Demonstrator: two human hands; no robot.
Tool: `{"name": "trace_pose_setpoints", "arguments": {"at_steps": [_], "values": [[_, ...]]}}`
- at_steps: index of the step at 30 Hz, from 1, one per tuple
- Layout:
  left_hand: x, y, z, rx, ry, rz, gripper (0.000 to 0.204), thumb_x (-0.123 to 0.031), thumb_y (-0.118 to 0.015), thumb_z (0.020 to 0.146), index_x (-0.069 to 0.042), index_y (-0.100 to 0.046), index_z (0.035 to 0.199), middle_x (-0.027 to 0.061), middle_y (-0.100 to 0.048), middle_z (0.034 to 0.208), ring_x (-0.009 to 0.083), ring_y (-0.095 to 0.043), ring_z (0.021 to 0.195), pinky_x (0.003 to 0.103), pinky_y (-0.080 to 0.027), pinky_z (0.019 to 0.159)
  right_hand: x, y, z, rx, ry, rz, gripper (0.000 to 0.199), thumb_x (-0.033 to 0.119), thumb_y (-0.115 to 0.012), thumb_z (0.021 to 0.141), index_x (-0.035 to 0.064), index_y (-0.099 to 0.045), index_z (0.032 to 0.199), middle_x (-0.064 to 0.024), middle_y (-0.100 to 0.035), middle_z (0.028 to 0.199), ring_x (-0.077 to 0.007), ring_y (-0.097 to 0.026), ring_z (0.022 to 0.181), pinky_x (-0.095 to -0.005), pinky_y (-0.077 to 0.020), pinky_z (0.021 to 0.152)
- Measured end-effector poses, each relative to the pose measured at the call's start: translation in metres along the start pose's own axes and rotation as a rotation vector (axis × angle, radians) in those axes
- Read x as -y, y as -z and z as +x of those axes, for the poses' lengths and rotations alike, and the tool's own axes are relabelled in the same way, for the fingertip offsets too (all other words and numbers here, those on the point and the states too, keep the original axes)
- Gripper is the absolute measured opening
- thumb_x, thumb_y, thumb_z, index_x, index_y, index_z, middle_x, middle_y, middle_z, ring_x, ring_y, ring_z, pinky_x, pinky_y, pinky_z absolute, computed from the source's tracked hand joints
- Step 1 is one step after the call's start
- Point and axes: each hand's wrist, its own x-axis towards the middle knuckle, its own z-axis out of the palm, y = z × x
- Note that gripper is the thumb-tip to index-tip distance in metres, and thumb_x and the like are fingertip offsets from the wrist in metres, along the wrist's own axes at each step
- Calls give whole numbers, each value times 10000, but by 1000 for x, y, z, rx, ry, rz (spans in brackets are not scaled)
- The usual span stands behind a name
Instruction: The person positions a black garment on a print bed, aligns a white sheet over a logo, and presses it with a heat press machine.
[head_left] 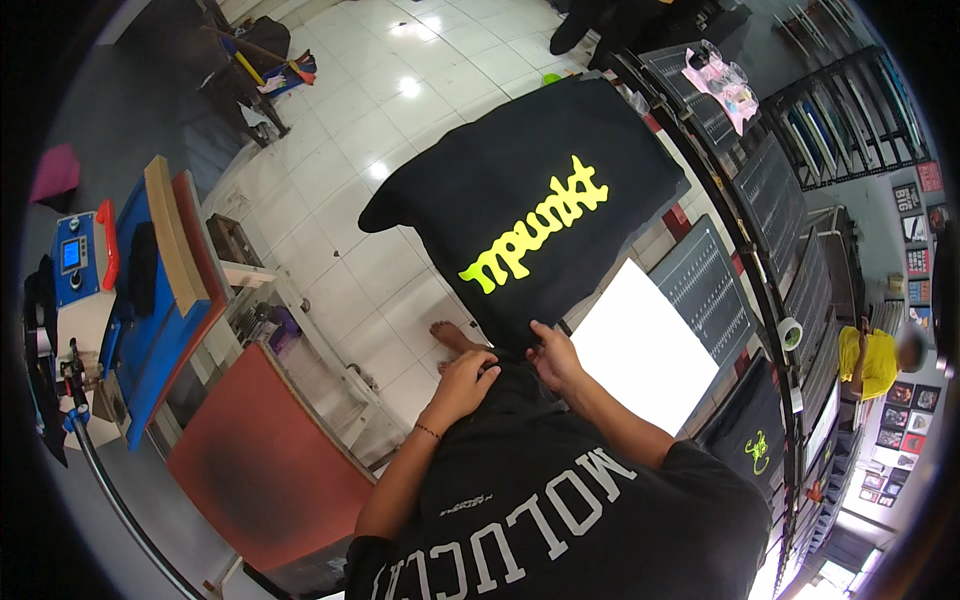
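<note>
A black T-shirt [630, 130] with bright yellow-green lettering stretches out in front of me, its far part over the rail side at the right. My left hand [466, 388] is closed at the shirt's near edge, fingertips bunched on dark cloth. Just to its right, my right hand [553, 360] pinches the same edge, with the thumb on top. The cloth between the two hands merges with my own dark shirt, so the exact grip is partly hidden. A bright white flat panel [640, 350] lies right of my right hand.
Left stands a blue heat press [150, 330] with a red handle and a reddish-brown padded surface [265, 460]. Grey marked boards [705, 290] line the long rail at right, beside a tape roll [790, 333]. Another person in a yellow top [868, 362] is farther right.
</note>
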Motion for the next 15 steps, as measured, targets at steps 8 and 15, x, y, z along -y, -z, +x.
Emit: {"name": "trace_pose_setpoints", "arguments": {"at_steps": [8, 15], "values": [[28, -5, -4, -333, 52, -32, 264, -185, -578, 937, 8, -584, 1117, 181, -628, 1073, 301, -632, 963, 374, -496, 852, -4, -24, -19, 179, -38, -534, 397, 296, -712, 884, 9, -612, 1139, -43, -669, 948, -174, -621, 802, -342, -508, 767], [91, 18, 19, -366, 536, -1370, 687, -587, -520, 927, 9, -479, 1266, 105, -595, 1093, 266, -575, 1057, 395, -446, 951, 41, -77, -80, 456, 293, -319, 402, 210, -668, 914, -12, -560, 1230, -60, -661, 1090, -144, -631, 894, -292, -498, 786]]}}
